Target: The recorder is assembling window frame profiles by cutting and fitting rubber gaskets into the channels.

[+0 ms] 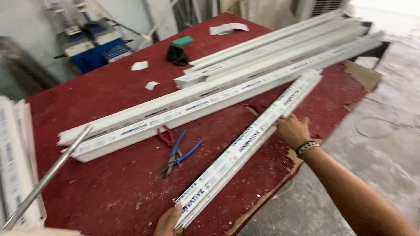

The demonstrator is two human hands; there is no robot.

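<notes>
My right hand (292, 131) grips the white profile strip (249, 144) at mid-length, fingers curled over its far edge; my left hand (168, 220) clasps its near end. The strip lies diagonally on the red tabletop (109, 96), pliers (177, 150) just beyond it. In my judgement, both ends should rise together to prevent flexing.
</notes>
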